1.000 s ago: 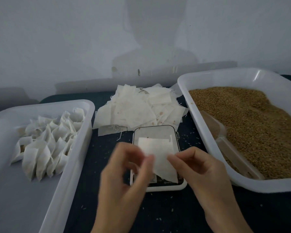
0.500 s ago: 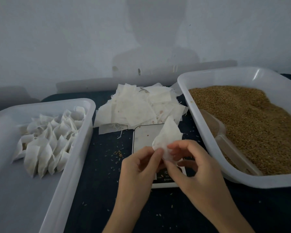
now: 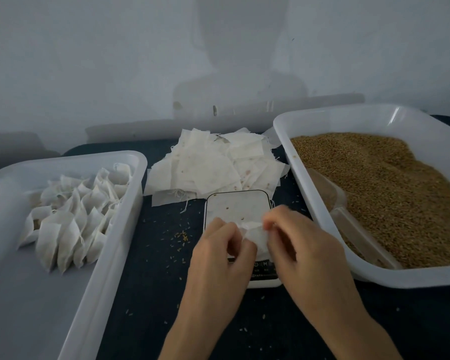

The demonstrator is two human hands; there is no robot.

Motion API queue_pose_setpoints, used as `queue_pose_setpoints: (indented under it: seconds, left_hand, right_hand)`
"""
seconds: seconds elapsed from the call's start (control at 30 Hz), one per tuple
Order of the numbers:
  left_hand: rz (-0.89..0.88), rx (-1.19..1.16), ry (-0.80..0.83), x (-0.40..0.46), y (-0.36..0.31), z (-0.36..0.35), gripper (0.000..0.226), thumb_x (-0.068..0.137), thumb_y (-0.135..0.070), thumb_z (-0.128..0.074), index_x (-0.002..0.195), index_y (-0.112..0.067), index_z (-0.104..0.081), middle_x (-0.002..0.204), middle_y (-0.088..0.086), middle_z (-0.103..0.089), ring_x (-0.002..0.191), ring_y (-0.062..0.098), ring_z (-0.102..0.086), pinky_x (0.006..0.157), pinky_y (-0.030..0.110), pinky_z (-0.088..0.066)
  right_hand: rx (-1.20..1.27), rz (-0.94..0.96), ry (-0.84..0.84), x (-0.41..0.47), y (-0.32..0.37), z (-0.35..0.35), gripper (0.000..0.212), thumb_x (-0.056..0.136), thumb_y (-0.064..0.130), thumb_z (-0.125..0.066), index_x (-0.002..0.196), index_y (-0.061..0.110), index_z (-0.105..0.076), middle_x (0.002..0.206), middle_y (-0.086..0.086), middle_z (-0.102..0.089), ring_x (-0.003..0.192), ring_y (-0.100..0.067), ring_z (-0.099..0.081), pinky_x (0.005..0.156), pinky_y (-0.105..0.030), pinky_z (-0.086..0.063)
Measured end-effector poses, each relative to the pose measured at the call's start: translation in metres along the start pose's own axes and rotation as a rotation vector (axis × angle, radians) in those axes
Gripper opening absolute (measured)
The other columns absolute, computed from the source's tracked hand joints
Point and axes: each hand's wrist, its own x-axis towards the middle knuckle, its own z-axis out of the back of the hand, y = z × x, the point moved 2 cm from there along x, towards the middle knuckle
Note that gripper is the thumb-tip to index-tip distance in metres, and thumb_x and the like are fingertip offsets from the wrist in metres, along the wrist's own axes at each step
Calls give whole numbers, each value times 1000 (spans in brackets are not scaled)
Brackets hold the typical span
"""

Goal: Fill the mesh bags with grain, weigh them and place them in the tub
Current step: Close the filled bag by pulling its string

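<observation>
Both hands hold one empty white mesh bag (image 3: 255, 233) above the small white scale (image 3: 237, 209). My left hand (image 3: 218, 253) pinches its left edge and my right hand (image 3: 296, 242) pinches its right edge, with the bag crumpled between them. A heap of empty mesh bags (image 3: 211, 167) lies behind the scale. The white tub (image 3: 115, 229) on the left holds several filled bags (image 3: 70, 219). On the right, a white tub (image 3: 322, 219) is full of brown grain (image 3: 390, 193), with a clear scoop (image 3: 348, 224) lying in it.
Loose grains (image 3: 181, 236) are scattered on the dark tabletop (image 3: 153, 281) between the left tub and the scale. A pale wall (image 3: 140, 61) rises just behind the table.
The bag was held flat a second ago, then lifted and bunched. Now it sits lower between my fingertips, and both hands have moved closer together over the scale.
</observation>
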Motion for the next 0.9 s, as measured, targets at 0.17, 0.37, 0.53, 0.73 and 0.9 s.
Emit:
queue_pose_setpoints:
  seconds: [0.17, 0.37, 0.53, 0.73, 0.9]
  left_hand:
    - [12, 18, -75, 9, 1, 4, 29, 75, -20, -57, 53, -16, -38, 75, -10, -44, 72, 5, -43, 62, 14, -33]
    - [-321, 94, 320, 9, -20, 4, 26, 66, -29, -54, 91, -26, -49, 119, -15, -51, 128, 11, -41, 108, 49, -29]
    - [-318, 119, 473, 22, -17, 1, 108, 64, -36, -80, 144, -37, -9, 130, -29, -38, 130, -10, -33, 116, 54, -19]
    - [-222, -201, 284, 24, -21, -23, 71, 66, -28, -76, 127, -33, -40, 101, -11, -60, 103, 12, -61, 93, 39, -49]
    - [-218, -236, 285, 21, -21, -37, 35, 65, -30, -64, 100, -30, -57, 91, -16, -65, 85, 5, -63, 69, 15, -47]
  right_hand:
    - [-144, 34, 189, 0, 4, 5, 27, 68, 1, -79, 87, 19, -75, 69, 4, -55, 46, -7, -46, 39, -14, -31]
    - [2, -136, 395, 5, -2, 2, 10, 95, 25, -50, 95, 34, -54, 84, 11, -50, 71, -6, -52, 60, -20, -41]
    - [185, -231, 309, 15, -4, 22, 22, 80, 48, -57, 84, 36, -75, 69, 12, -66, 70, 0, -61, 66, -19, -48]
    - [-81, -148, 129, 16, -10, 33, 62, 72, 73, -39, 47, 21, -64, 39, 2, -47, 43, -17, -51, 39, -23, -32]
    - [-137, -137, 130, 11, -18, 39, 59, 67, 80, -34, 40, 30, -52, 35, 9, -32, 35, -8, -39, 41, -16, -26]
